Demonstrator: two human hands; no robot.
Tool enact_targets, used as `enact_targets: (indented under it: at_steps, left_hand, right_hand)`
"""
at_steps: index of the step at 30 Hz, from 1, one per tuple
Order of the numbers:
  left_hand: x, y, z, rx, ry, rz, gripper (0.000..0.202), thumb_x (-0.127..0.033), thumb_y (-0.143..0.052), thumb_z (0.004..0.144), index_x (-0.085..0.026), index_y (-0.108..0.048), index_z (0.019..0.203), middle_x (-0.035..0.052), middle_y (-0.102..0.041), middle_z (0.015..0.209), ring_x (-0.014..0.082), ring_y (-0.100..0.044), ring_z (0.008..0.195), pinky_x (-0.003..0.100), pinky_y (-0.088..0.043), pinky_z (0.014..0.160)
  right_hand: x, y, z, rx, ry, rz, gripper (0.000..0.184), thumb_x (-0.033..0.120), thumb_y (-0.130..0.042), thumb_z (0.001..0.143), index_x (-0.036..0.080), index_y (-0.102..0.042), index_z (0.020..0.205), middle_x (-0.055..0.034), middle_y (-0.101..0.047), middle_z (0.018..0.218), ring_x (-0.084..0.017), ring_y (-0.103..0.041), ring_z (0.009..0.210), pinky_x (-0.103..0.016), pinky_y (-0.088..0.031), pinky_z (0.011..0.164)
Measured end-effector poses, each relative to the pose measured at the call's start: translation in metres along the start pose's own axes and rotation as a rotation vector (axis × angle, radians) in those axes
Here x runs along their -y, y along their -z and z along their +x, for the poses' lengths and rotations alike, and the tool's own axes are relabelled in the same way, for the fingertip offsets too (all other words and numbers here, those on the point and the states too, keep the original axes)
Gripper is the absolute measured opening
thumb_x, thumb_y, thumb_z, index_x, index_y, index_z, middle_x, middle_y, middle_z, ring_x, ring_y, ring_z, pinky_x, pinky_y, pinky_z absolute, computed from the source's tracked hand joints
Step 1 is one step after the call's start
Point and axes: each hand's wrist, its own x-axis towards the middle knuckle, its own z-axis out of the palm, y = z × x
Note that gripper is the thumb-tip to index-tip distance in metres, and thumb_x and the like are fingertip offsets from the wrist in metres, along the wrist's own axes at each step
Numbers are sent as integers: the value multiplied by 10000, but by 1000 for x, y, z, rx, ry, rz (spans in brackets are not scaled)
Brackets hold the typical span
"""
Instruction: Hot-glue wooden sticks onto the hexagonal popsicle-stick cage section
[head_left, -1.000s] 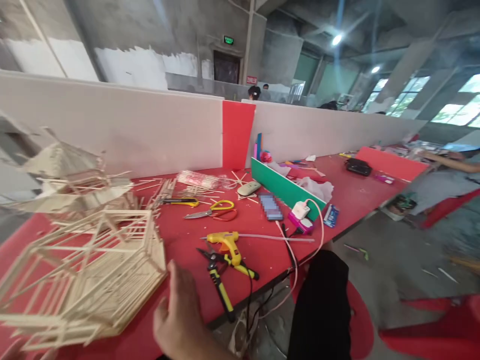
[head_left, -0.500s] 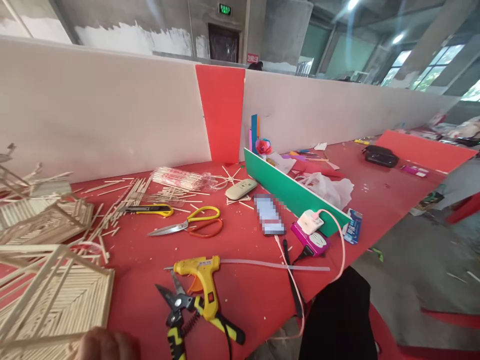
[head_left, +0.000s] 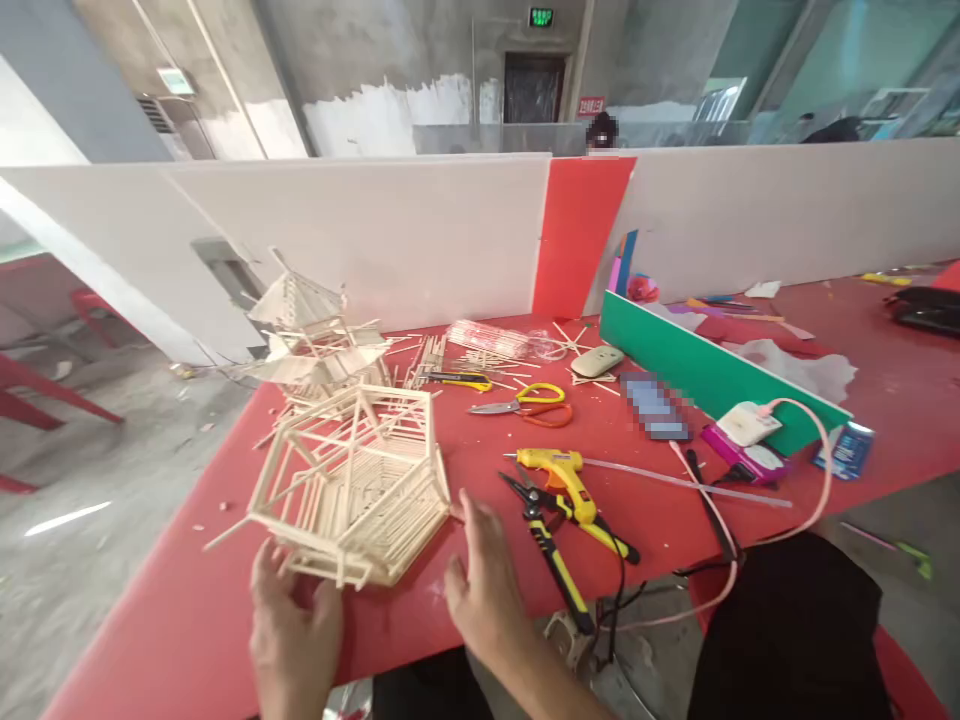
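A many-sided openwork frame of pale wooden sticks [head_left: 390, 500] rests on the red table in front of me. At its near left edge is my left hand [head_left: 292, 625], thumb and fingers apart, fingertips at the stick rim; firm contact is hard to make out. Beside the frame's right side is my right hand [head_left: 487, 575], index finger stretched towards the frame's edge, thumb apart, nothing held. Right of that hand lie yellow-and-black pruning shears [head_left: 555, 570] and a yellow glue gun [head_left: 570, 480] with a long glue stick in its back.
A tiered stick model [head_left: 315, 350] stands behind the frame. Farther back are a utility knife [head_left: 465, 380], scissors [head_left: 529, 405], bundled sticks [head_left: 487, 340] and a pale computer mouse [head_left: 598, 361]. A phone [head_left: 656, 405], green board [head_left: 712, 375] and purple power strip [head_left: 750, 460] are rightward.
My view has swung left, bringing the whole stick frame into sight. Both hands now show beside it; earlier only blurred fingers showed at its near edge.
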Motion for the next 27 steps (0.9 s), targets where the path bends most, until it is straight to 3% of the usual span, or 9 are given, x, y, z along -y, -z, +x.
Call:
enact_targets:
  at_steps: [3,9,15,21,27]
  left_hand:
    - [14,-3,3,19,73,-5,862,-346,-584,796,-198,-230,1567,172,-684,1284,208,-693,712,398,-539,771]
    - [25,10,3,91,47,-171,880,-269,-579,776,-212,-207,1572,131,-684,1298,259,-691,1111,338,-543,826]
    - [23,13,1,105,45,-163,824,-264,-553,802,-221,-240,1563,115,-690,1303,230,-719,926,357,-537,812]
    - [21,13,0,114,37,-142,811,-263,-552,816,-228,-236,1562,107,-692,1300,231,-708,929,371,-523,837]
    - [21,10,0,84,13,-173,799,-252,-552,804,-203,-269,1550,123,-677,1316,262,-657,1150,359,-523,863]
  right_hand:
    - [-3,-1,5,30,-61,84,793,9,-441,796,223,-303,1547,-137,-631,1305,-244,-601,1222,-480,-524,1037]
    - [-7,-11,13,59,-193,160,754,44,-434,797,217,-347,1526,-123,-641,1307,-219,-614,1222,-439,-539,1021]
    - [-12,-22,19,84,-234,205,850,21,-421,717,234,-365,1538,-125,-565,1417,-214,-574,1286,-422,-524,1039]
    - [-21,-26,18,56,-270,292,847,30,-409,731,250,-348,1547,-112,-593,1402,-182,-596,1266,-390,-522,1038]
    - [-22,-25,21,52,-308,367,806,42,-416,741,218,-379,1526,-133,-613,1385,-186,-610,1256,-383,-536,1020]
